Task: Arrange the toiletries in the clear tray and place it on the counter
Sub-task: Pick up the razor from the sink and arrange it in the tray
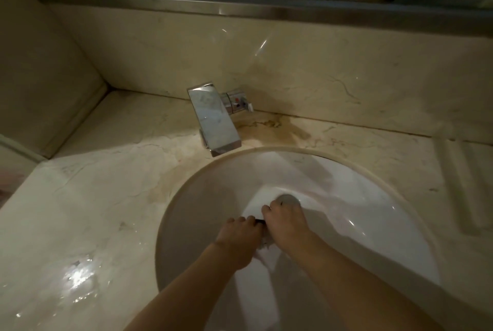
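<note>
1. Beige marble counter (88, 210) fills the frame around a white sink (373, 224) at lower right.
2. Both hands are seen pressed together low in the basin, left hand (237, 237) and right hand (286, 226) curled over a small dark object (260, 221); what it is cannot be told.
3. A drain (289, 200) lies just above the fingers.
4. A chrome faucet (213, 117) stands at centre.

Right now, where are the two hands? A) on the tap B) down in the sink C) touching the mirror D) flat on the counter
B: the left hand and right hand meet inside the white sink, near the drain, well below the tap.
</note>
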A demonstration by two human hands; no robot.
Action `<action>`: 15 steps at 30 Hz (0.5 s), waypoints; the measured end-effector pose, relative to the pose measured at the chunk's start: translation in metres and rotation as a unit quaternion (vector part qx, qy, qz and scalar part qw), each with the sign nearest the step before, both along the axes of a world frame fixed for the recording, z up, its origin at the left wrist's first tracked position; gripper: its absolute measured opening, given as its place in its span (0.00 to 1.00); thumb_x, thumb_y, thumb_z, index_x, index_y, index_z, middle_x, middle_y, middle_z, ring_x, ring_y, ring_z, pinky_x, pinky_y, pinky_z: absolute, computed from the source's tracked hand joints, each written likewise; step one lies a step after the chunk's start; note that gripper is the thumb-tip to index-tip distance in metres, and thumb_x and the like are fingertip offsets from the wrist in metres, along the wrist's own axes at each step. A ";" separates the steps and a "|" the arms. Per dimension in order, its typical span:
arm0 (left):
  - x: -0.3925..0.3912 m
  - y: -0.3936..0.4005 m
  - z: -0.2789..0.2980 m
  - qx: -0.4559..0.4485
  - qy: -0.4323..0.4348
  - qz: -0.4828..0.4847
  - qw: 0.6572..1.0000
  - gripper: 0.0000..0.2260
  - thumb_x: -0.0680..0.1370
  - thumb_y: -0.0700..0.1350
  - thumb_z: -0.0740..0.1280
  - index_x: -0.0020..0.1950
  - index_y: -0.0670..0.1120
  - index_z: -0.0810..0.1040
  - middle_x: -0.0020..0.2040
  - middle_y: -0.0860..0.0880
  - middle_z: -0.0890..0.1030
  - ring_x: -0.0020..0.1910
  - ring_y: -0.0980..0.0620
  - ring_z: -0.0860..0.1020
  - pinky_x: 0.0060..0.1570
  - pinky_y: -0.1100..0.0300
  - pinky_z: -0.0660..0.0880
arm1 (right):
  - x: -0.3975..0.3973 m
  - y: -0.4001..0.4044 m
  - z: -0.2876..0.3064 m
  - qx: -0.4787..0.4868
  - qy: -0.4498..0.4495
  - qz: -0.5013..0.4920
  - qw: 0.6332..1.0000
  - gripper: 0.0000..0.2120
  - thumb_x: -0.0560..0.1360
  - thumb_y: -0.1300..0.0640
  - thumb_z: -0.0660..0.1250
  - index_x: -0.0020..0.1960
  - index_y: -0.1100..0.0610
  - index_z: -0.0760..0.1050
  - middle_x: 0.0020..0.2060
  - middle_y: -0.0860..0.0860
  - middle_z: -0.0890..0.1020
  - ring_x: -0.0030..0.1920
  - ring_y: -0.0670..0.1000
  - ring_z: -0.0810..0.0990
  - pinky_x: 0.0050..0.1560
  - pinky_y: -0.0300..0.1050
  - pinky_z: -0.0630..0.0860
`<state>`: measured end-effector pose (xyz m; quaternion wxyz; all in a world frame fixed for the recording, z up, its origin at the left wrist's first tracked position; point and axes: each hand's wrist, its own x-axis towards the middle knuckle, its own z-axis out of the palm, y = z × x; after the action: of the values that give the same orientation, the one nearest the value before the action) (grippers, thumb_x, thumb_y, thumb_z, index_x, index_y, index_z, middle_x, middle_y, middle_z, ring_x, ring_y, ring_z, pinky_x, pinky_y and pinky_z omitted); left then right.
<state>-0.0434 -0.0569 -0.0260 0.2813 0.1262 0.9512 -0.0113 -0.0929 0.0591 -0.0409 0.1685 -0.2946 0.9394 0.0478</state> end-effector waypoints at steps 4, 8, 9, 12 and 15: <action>0.000 -0.006 0.010 0.052 -0.006 0.074 0.996 0.18 0.75 0.40 0.63 0.64 0.45 0.68 0.60 0.43 0.72 0.59 0.41 0.74 0.56 0.49 0.73 | 0.005 0.005 0.011 -0.064 -0.014 -0.073 0.995 0.14 0.76 0.61 0.59 0.62 0.58 0.69 0.53 0.57 0.80 0.53 0.59 0.79 0.47 0.50 0.74; -0.001 -0.009 0.025 0.160 -0.014 0.223 0.962 0.11 0.72 0.44 0.68 0.51 0.47 0.69 0.54 0.43 0.77 0.52 0.42 0.77 0.47 0.52 0.75 | 0.006 0.011 0.029 -0.159 -0.058 -0.180 0.969 0.10 0.74 0.59 0.62 0.55 0.57 0.73 0.51 0.55 0.79 0.51 0.58 0.78 0.44 0.47 0.73; -0.001 -0.009 0.031 0.185 -0.013 0.256 0.949 0.12 0.71 0.44 0.69 0.49 0.48 0.68 0.53 0.43 0.78 0.50 0.42 0.78 0.45 0.53 0.74 | 0.005 0.013 0.034 -0.185 -0.077 -0.217 0.955 0.08 0.74 0.58 0.63 0.52 0.57 0.73 0.49 0.54 0.78 0.49 0.57 0.78 0.43 0.46 0.73; 0.001 -0.007 0.050 0.299 -0.018 0.349 0.888 0.16 0.70 0.42 0.72 0.53 0.48 0.69 0.45 0.47 0.78 0.37 0.48 0.80 0.37 0.57 0.76 | 0.005 0.019 0.050 -0.299 -0.138 -0.335 0.883 0.05 0.76 0.56 0.62 0.47 0.56 0.75 0.41 0.52 0.80 0.38 0.52 0.80 0.39 0.47 0.79; 0.008 -0.006 0.069 0.384 -0.022 0.390 0.837 0.24 0.71 0.39 0.73 0.62 0.49 0.68 0.38 0.50 0.76 0.29 0.56 0.76 0.28 0.69 0.72 | 0.010 0.030 0.066 -0.411 -0.177 -0.436 0.781 0.07 0.76 0.57 0.63 0.45 0.59 0.78 0.34 0.55 0.81 0.32 0.53 0.80 0.40 0.52 0.82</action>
<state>-0.0358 -0.0629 0.0429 0.2120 -0.1570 0.8431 0.4685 -0.0830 0.0887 0.0254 0.1974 0.1024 0.8519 -0.4741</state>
